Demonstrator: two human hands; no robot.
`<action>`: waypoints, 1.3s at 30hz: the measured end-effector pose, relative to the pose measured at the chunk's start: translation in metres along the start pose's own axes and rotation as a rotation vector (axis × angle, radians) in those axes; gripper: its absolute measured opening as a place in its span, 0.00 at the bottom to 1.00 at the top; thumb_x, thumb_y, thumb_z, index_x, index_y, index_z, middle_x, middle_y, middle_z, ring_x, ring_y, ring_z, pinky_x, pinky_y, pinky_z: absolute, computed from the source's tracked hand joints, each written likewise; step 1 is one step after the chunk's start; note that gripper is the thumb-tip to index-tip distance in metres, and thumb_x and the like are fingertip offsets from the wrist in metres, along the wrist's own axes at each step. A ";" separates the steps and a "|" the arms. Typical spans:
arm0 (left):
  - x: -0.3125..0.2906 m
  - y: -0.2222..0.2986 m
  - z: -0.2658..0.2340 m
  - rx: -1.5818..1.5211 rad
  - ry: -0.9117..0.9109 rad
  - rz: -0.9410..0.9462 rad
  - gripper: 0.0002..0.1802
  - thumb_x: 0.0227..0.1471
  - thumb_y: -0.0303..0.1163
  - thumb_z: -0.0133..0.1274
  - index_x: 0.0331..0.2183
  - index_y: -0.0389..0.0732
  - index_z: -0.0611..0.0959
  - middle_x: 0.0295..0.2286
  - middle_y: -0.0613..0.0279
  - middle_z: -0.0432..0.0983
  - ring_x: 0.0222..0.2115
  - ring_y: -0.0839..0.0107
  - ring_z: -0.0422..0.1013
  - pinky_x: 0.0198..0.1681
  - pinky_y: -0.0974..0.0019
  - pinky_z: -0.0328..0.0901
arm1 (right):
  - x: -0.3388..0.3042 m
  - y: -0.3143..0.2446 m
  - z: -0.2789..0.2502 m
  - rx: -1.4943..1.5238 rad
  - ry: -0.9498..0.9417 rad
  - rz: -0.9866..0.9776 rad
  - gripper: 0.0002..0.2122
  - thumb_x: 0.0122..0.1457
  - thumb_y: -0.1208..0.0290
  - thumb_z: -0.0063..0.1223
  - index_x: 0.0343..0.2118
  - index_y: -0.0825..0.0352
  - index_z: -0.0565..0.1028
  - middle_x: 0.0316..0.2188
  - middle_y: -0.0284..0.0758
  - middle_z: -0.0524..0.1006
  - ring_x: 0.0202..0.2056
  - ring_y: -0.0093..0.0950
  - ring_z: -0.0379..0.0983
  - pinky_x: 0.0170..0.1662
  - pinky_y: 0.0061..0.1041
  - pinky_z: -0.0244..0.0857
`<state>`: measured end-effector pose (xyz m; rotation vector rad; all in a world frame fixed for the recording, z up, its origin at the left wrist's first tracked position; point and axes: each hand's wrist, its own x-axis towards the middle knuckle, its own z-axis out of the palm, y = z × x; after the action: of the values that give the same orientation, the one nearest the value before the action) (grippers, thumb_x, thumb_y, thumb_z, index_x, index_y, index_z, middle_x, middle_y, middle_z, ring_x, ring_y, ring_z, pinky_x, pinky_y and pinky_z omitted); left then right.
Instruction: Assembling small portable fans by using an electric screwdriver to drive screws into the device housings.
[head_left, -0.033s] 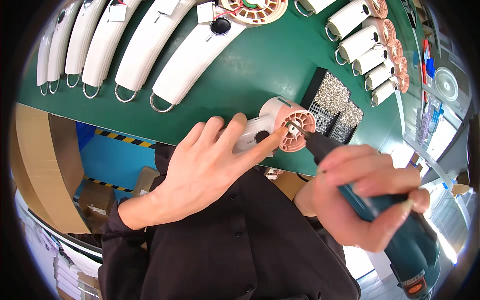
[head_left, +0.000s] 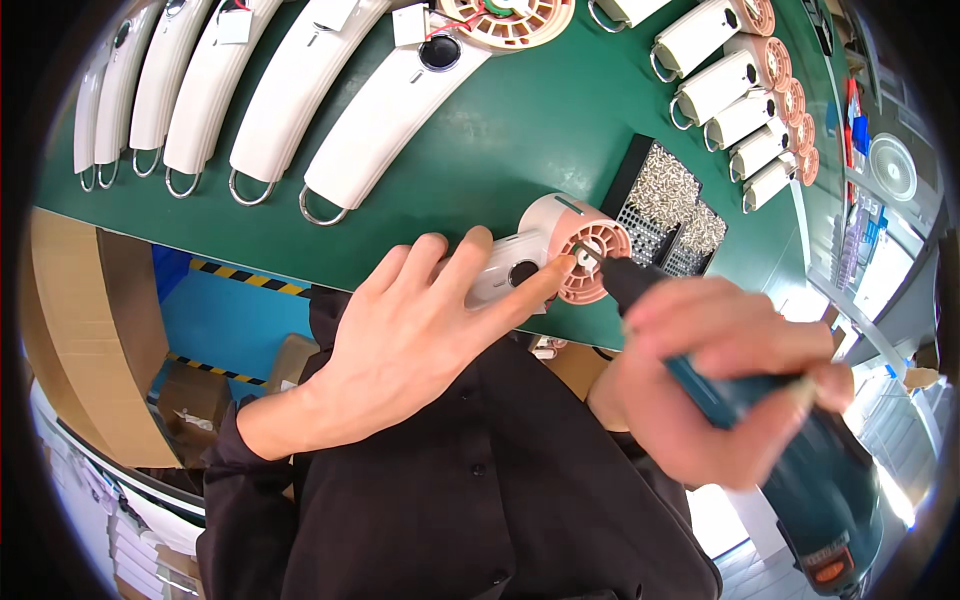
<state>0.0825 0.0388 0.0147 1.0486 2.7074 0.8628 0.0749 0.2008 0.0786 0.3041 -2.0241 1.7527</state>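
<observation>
Head view of the green worktop (head_left: 480, 165). The white handheld unit (head_left: 508, 255) lies at its near edge, and I see its long axis run obliquely, from the left palm at lower left to the pink round head (head_left: 607, 240) at upper right. The left hand (head_left: 415, 325) is the nearer one: it grasps the unit, fingers laid over the body, index fingertip at the open face of the head; its thumb is hidden from me. The right hand (head_left: 715, 375), partly blurred, is clenched round a teal power screwdriver (head_left: 820, 500). From this hand the head lies up and to the left, and the thin bit (head_left: 592, 253) points that way, overlapping the ribbed face beside the pale hub. Whether the tip touches anything inside I cannot tell.

Unit: smooth white body with a dark round disc (head_left: 523, 273) just below the neck; head with a pale outer shell, a narrow slot in its side, and pink ribs radiating from the hub. The lower body is covered by the hand.

Surroundings: two black trays (head_left: 628, 172) of small metal parts just beyond the head; long white curved handles (head_left: 395, 125) at upper left; finished-looking white-and-pink units (head_left: 712, 95) at upper right.
</observation>
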 end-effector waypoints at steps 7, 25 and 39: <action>-0.001 -0.003 0.003 0.028 -0.004 0.041 0.32 0.40 0.27 0.51 0.51 0.57 0.75 0.37 0.55 0.69 0.27 0.68 0.62 0.30 0.72 0.60 | -0.005 0.013 0.005 -0.022 -0.044 0.010 0.08 0.62 0.69 0.33 0.40 0.65 0.54 0.22 0.44 0.65 0.11 0.35 0.62 0.15 0.35 0.65; 0.006 0.006 -0.004 0.004 -0.061 -0.002 0.32 0.41 0.24 0.53 0.51 0.58 0.75 0.37 0.57 0.67 0.30 0.64 0.65 0.33 0.64 0.63 | -0.023 -0.018 -0.074 0.005 0.369 -0.171 0.13 0.64 0.64 0.30 0.46 0.64 0.61 0.21 0.37 0.65 0.13 0.32 0.65 0.16 0.32 0.64; 0.015 0.013 -0.002 0.053 -0.092 0.001 0.33 0.36 0.21 0.59 0.48 0.54 0.78 0.38 0.58 0.68 0.30 0.62 0.65 0.33 0.62 0.64 | -0.064 0.017 -0.120 -0.239 0.783 -0.007 0.11 0.55 0.74 0.45 0.38 0.68 0.58 0.13 0.38 0.63 0.07 0.31 0.60 0.09 0.31 0.62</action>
<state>0.0783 0.0557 0.0245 1.0724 2.6673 0.7278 0.1463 0.3138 0.0456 -0.3966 -1.6001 1.3024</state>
